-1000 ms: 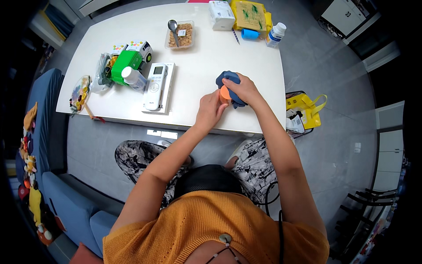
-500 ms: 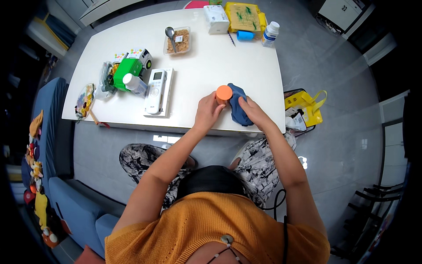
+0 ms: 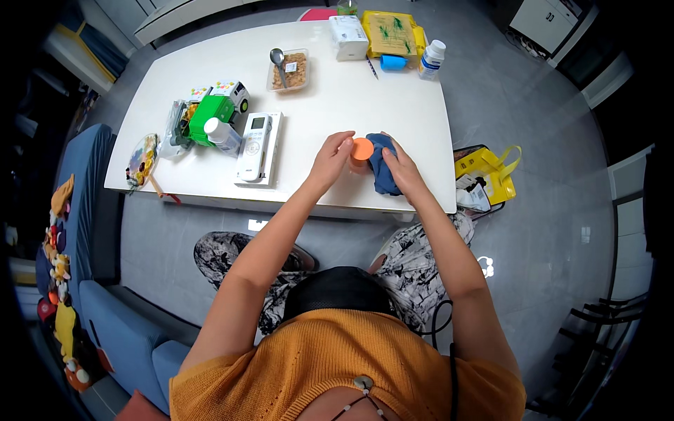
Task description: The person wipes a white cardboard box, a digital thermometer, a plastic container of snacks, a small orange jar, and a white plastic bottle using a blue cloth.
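1. Near the front edge of the white table (image 3: 210,84), right of centre, your two hands meet over one small item: an orange-capped container (image 3: 361,151), with a dark blue cloth (image 3: 382,165) against its right side.
2. Your left hand (image 3: 330,160) sits on the container's left, fingers curled toward the orange cap, fingertips at its rim. It appears to steady or grip the container; how firm the hold is I cannot tell from this height.
3. Your right hand (image 3: 400,167) rests on the cloth, fingers pressing it toward the container. They are closed over the fabric rather than spread.
4. Relation that matters: the container lies between the two hands, just right of the left fingertips and just left of the right. It stands upright, cap up, long axis vertical. Both hands touch it or its cloth; neither is clearly nearer.
5. Surface: smooth, flat and bare around the hands. A white remote control (image 3: 254,146) lies well to the left, and a green toy truck (image 3: 214,109) with a small white bottle (image 3: 223,133) farther left.
6. Far edge: a food tray with a spoon (image 3: 289,70), a white box (image 3: 349,36), a yellow packet (image 3: 393,34) and a white bottle (image 3: 432,57), all well apart from the hands.
7. Room: grey floor, a yellow bag (image 3: 491,175) beside the table's right end, a blue sofa (image 3: 77,231) to your left.
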Demonstrator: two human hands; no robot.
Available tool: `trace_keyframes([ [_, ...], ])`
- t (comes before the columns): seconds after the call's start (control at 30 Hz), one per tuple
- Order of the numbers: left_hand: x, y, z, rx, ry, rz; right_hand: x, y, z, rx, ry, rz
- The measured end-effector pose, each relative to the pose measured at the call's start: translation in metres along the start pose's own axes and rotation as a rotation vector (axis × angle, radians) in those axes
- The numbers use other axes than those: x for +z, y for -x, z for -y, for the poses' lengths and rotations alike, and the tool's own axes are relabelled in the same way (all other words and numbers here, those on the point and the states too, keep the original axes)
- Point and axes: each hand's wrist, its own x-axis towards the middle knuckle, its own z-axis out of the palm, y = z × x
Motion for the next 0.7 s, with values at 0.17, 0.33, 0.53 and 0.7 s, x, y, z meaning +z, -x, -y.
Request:
trace_keyframes([
  [0.17,0.014,0.004,-0.019,-0.124,0.12,0.054,0.016,0.01,-0.002,-0.149,0.381,-0.026],
  [0.33,0.017,0.004,-0.016,0.034,0.008,-0.015,0.029,0.03,0.011,-0.151,0.945,-0.071],
  [0.53,0.013,0.011,-0.026,0.039,-0.076,-0.095,0.021,0.013,0.017,-0.001,0.922,0.017],
  [0.7,0.024,0.015,-0.031,-0.172,0.043,-0.14,0.025,0.011,-0.003,-0.092,0.23,-0.021],
])
